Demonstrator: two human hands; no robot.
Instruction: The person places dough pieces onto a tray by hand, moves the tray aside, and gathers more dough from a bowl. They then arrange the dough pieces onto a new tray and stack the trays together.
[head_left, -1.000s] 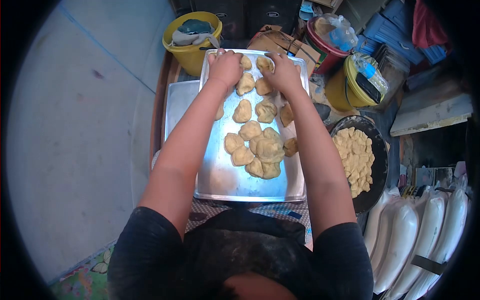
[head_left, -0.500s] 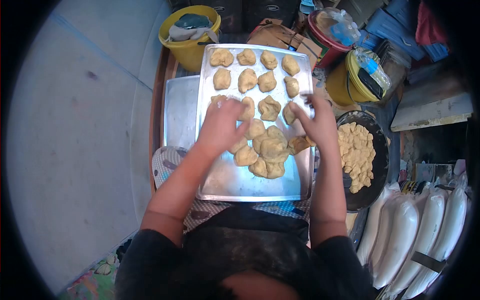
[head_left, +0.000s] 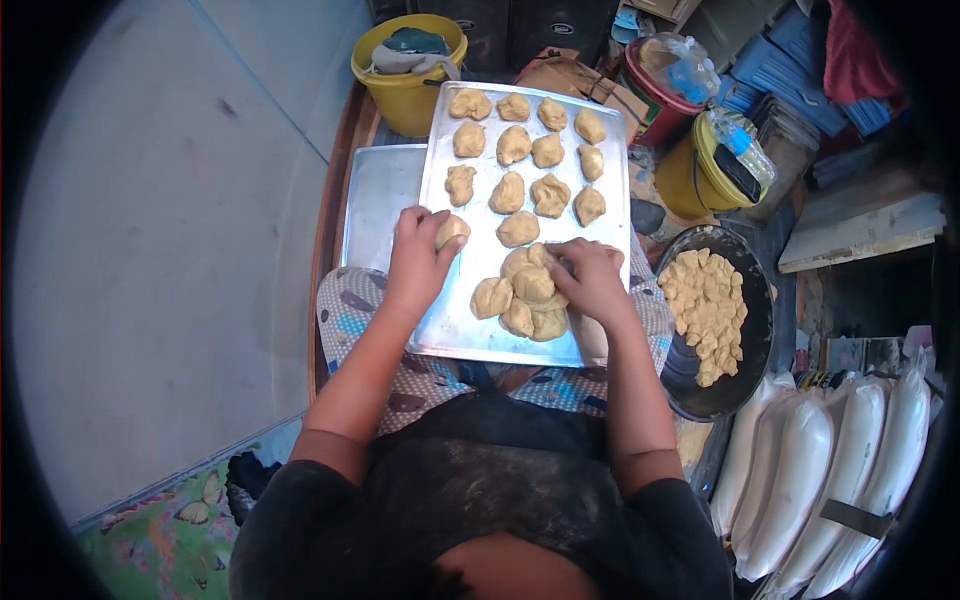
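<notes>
The left hand (head_left: 418,258) is curled around a dough piece (head_left: 452,231), thumb on its near side and fingertips wrapped over its far side, so the lump sits gripped at the tip of the hand, just above the bare metal tray (head_left: 462,335). The right hand (head_left: 590,280) lies on the right edge of a heap of dough (head_left: 525,292). Its fingers bend down over the topmost lumps, but the back of the hand hides the fingertips, and I cannot tell whether they pinch a lump or only press on it. The heap lies between the two hands, touching the right fingers and a little apart from the left ones.

Beyond both sets of fingertips, on the far part of the tray, separate rows of dough pieces (head_left: 527,147) lie spaced apart. To the left of the left fingers a second tray (head_left: 375,200) shows, seemingly beneath the first. To the right of the right hand, well clear of its fingers, stands a black pan (head_left: 690,392) full of small dough pieces. Far beyond the left fingertips, past the tray's far edge, is a yellow bucket (head_left: 405,95).
</notes>
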